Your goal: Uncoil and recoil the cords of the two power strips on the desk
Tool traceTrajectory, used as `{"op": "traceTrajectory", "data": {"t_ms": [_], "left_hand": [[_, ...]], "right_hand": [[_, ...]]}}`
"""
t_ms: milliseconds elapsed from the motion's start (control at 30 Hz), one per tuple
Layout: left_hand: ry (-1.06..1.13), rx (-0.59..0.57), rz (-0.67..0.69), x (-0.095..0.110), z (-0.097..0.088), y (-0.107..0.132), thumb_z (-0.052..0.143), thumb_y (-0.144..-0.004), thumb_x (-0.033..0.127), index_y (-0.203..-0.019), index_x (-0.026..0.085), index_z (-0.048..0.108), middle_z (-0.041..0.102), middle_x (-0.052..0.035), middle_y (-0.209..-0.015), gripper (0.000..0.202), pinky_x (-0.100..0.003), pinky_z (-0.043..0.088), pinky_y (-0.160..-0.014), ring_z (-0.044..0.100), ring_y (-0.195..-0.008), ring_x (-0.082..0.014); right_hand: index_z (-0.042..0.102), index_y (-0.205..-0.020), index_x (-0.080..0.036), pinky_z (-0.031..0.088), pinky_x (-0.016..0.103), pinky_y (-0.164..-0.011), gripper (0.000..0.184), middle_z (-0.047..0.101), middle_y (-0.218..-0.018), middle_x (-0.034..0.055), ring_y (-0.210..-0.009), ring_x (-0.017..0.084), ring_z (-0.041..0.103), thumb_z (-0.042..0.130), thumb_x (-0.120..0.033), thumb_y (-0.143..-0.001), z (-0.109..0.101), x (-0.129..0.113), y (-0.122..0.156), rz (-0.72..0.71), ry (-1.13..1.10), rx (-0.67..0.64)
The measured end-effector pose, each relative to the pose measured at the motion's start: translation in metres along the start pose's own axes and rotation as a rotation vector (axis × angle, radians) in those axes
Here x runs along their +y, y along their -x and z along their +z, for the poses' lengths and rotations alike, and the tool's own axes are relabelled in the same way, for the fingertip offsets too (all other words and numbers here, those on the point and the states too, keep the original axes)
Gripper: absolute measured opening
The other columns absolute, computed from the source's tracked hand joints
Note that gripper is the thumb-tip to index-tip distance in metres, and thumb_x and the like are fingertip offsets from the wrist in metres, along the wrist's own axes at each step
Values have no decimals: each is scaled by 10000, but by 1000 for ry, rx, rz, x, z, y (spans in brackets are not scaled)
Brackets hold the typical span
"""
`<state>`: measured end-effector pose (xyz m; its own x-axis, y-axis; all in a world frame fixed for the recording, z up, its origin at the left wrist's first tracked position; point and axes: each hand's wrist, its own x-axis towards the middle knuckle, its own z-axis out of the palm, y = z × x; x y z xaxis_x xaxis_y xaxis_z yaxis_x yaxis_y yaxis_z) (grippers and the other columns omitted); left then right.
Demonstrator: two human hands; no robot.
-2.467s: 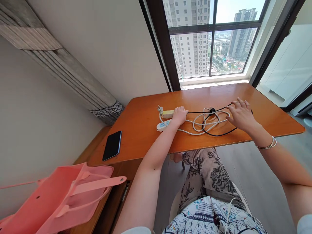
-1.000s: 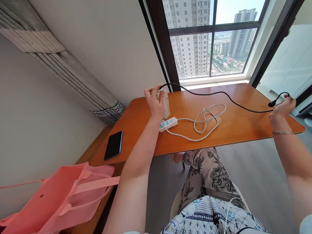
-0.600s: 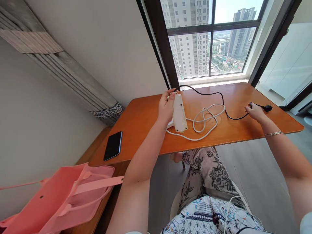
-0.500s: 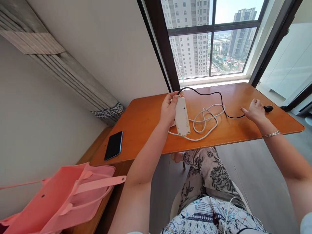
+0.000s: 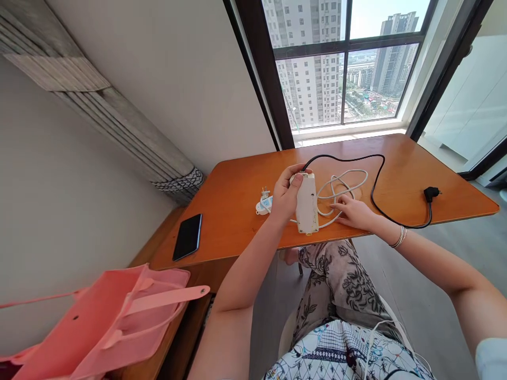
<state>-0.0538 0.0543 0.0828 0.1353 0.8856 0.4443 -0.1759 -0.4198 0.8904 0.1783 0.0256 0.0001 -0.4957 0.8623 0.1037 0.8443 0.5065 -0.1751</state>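
Observation:
My left hand [image 5: 285, 193] is closed around a cream power strip [image 5: 307, 205], holding it above the orange table [image 5: 237, 211] with its plain back facing me. Its black cord [image 5: 376, 174] loops over the table and ends in a black plug [image 5: 430, 193] lying free near the right edge. My right hand [image 5: 354, 212] rests open on the table, fingers stretched toward the coiled white cord [image 5: 340, 184]. That cord runs to a second white power strip [image 5: 263, 205], mostly hidden behind my left hand.
A black phone [image 5: 187, 236] lies on the lower wooden ledge at the left. A pink tote bag [image 5: 106, 322] sits at the lower left. A big window [image 5: 344, 63] rises beyond the table's far edge. My patterned lap [image 5: 336, 295] is under the near edge.
My right hand let go of the black plug, which now lies by the right edge, and moved left to the white coil. My left hand brought the cream strip nearer and lower.

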Motion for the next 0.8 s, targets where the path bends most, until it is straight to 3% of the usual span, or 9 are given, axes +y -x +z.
{"op": "traceTrajectory", "data": {"t_ms": [100,167,300,400,467,567,633,700,800], "left_hand": [[11,2,-20,-2,1,2,697,-802,625,-1091,220,670,755,-75,-1072,498,-266,536,-683,687,-837,-172],[24,-2,-29,-5,4,3,704,-797,622,-1087,218,669,756,-74,-1065,499,-266,537,-696,687,-848,-173],[44,-7,-38,-10,8,3,717,-781,631,-1088,213,666,757,-74,-1060,522,-264,540,-714,687,-850,-168],[28,3,-22,-14,4,3,721,-783,627,-1092,214,665,758,-76,-1057,519,-269,539,-743,690,-891,-178],[5,-2,-12,-17,-2,3,722,-790,617,-1095,213,668,756,-81,-1067,509,-273,537,-757,689,-913,-183],[-34,-20,24,-23,-7,3,706,-809,611,-1098,208,672,751,-92,-1087,497,-282,532,-759,685,-914,-189],[-59,-24,62,-29,-6,4,690,-819,617,-1098,203,672,749,-98,-1080,500,-294,530,-768,683,-926,-198],[-72,-19,92,-35,-4,7,675,-826,629,-1095,199,669,748,-102,-1066,507,-306,529,-781,682,-942,-208],[-91,-19,117,-43,-1,12,647,-848,627,-1096,200,665,748,-101,-1054,494,-317,528,-786,681,-933,-209]], "right_hand": [[663,-1280,-191,525,336,-841,363,613,-1188,135,-959,235,672,569,-324,-956,7,-1,-24,51,-25,-32],[671,-1251,-165,522,350,-909,336,622,-1176,142,-1011,237,667,515,-236,-962,13,1,-44,76,-65,42],[568,-1382,-124,491,401,-1057,539,575,-1336,176,-1205,248,606,509,-82,-848,21,10,-72,92,-250,255],[623,-1310,-159,524,414,-1015,440,611,-1290,154,-1142,244,636,482,-163,-893,12,16,-67,65,-345,394],[625,-1305,-195,519,444,-1012,405,615,-1279,151,-1161,263,622,445,-263,-949,-3,19,-57,81,-311,593],[492,-1453,-184,393,539,-1132,558,478,-1481,197,-1393,336,442,485,-420,-947,-31,28,-47,184,-101,813],[380,-1532,-161,291,591,-1179,693,366,-1583,206,-1477,364,325,504,-484,-931,-48,38,-48,273,32,770],[354,-1548,-146,204,645,-1191,713,378,-1587,206,-1492,381,299,499,-480,-934,-60,52,-51,340,117,634],[590,-1363,-157,203,678,-1162,477,616,-1378,182,-1365,383,470,483,-360,-945,-71,71,-54,387,169,361]]}}
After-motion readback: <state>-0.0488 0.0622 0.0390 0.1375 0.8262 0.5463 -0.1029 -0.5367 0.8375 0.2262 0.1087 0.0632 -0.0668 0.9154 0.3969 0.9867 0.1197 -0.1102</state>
